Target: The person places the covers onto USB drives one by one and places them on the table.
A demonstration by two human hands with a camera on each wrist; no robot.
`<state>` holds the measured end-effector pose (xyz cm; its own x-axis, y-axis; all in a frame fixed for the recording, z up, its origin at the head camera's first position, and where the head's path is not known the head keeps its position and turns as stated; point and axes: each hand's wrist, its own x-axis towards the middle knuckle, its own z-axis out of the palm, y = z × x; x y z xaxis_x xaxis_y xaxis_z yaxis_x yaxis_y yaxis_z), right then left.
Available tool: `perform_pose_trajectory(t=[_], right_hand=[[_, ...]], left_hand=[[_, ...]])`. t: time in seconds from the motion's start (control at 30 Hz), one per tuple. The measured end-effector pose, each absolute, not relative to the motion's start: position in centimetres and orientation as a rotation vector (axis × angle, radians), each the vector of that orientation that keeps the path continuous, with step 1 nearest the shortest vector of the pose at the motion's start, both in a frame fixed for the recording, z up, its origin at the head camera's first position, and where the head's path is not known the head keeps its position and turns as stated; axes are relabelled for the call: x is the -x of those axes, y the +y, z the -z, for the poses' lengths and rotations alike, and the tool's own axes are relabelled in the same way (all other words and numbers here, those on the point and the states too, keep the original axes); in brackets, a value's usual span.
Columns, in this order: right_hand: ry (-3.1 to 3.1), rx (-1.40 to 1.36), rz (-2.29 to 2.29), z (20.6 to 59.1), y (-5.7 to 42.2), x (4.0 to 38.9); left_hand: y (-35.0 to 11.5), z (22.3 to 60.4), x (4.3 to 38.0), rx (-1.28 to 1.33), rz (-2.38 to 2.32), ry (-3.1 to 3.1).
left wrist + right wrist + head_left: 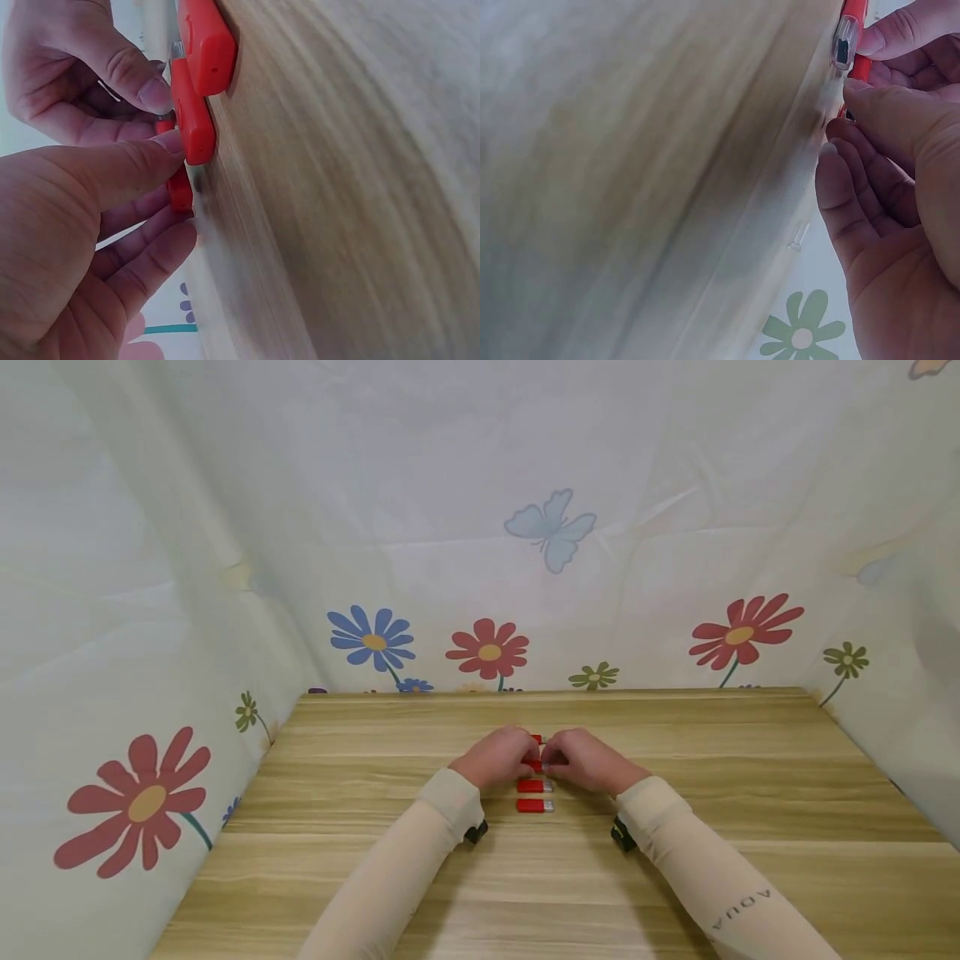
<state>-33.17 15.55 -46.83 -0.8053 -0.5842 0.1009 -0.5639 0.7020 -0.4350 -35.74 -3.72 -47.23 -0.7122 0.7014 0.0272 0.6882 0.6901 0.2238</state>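
Four red USB flash drives (531, 806) lie in a column on the wood-grain tabletop (360, 877), oriented crosswise, with each visible silver-and-clear connector end directed toward the person's right. The two units nearest the person lie flat, parallel and just apart, clear of both hands. The third unit (534, 767), counted from the person's side, is located between the hands; the fourth (536, 739) lies just beyond it, partly covered by the fingers. The left hand (501, 756) grasps the red body end of the third unit between thumb and curled fingers. The right hand (588, 758) pinches the opposite, connector end of the same unit between thumb and fingertips; the exact contact surface is partly hidden by the thumb. Both forearms extend over the tabletop in cream sleeves (408, 868), the right one bearing dark lettering (741, 910). A dark wrist-mounted device (476, 832) is visible under each cuff. A white fabric backdrop (420, 460), printed with flowers and a blue butterfly (553, 529), encloses the tabletop at the rear and sides.
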Motion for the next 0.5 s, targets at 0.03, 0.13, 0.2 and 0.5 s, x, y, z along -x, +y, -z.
perform_pose_trajectory(t=[0.03, 0.13, 0.2, 0.5], right_hand=[[2.859, 0.963, 0.701, 46.83, 15.53, 33.17], [2.864, 0.954, 0.689, 46.82, 15.48, 33.11], [2.864, 0.958, 0.686, 46.79, 15.50, 33.07], [2.876, 1.020, 0.657, 47.26, 15.79, 33.19]], left_hand=[[-3.71, 47.25, 35.75, -1.167, -0.334, 2.833], [-3.68, 47.30, 35.75, -1.167, -0.329, 2.833], [-3.66, 47.31, 35.73, -1.169, -0.328, 2.833], [-3.41, 47.42, 35.68, -1.173, -0.273, 2.828]])
